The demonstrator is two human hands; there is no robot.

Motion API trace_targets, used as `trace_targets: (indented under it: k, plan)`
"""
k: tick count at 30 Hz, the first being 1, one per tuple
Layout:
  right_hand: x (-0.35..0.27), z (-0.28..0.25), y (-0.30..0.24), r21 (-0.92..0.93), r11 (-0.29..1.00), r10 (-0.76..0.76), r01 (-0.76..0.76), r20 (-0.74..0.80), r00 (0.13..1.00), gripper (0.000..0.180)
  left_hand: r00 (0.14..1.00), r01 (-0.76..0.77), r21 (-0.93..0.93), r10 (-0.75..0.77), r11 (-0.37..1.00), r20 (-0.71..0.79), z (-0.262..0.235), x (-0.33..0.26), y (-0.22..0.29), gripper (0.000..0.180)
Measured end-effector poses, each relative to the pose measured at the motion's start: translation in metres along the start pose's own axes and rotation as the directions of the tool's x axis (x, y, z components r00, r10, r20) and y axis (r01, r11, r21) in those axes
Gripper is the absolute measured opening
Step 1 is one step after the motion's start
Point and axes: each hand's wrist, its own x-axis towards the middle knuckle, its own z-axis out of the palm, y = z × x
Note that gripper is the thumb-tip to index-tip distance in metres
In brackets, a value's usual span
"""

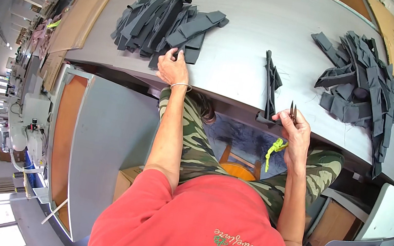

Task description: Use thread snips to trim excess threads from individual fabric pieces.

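Note:
My left hand (173, 69) reaches to the near edge of a loose heap of dark grey fabric strips (158, 25) at the table's left. Its bent thumb and fingers close on one strip at the heap's edge. My right hand (296, 134) holds a pair of thread snips (293, 111), dark points facing away from me. A bright yellow cord (274, 151) dangles below that hand. Beside its fingertips, a single folded dark strip (271, 86) lies lengthwise, its near end over the table edge. Whether the fingers also touch this strip is hard to make out.
A second heap of dark grey strips (362, 88) lies at the right, some hanging over the near edge of the grey table (255, 23). Cardboard sheets (94, 7) stand along the left end. Below are a grey cabinet (106, 134) and a wooden stool (238, 170).

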Motion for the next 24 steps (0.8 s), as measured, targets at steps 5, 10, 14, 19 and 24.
trace_targets:
  k: [5, 10, 14, 19, 24]
  plan:
    - [0.003, -0.004, 0.004, 0.049, 0.999, 0.023, -0.023, 0.007, 1.000, 0.011, 0.995, -0.063, -0.015, 0.064, 0.998, 0.070, -0.006, 0.003, 0.006, 0.014]
    - [0.006, -0.007, 0.007, 0.054, 0.998, 0.036, -0.037, 0.018, 0.999, 0.010, 0.985, -0.149, -0.035, 0.151, 0.988, 0.079, -0.010, 0.005, 0.007, 0.008]
    - [0.009, -0.008, 0.008, 0.044, 0.998, 0.040, -0.041, 0.024, 0.999, 0.011, 0.970, -0.230, -0.074, 0.235, 0.970, 0.059, -0.014, 0.006, 0.007, 0.009]
    - [0.009, -0.005, 0.006, 0.057, 0.996, 0.062, -0.063, 0.017, 0.998, 0.011, 0.881, -0.342, -0.333, 0.423, 0.879, 0.213, -0.030, -0.006, 0.011, 0.009]
    - [0.009, -0.001, 0.004, 0.052, 0.996, 0.068, -0.068, 0.019, 0.998, 0.010, 0.690, -0.314, -0.485, 0.547, 0.816, 0.474, -0.050, -0.015, 0.014, 0.012]
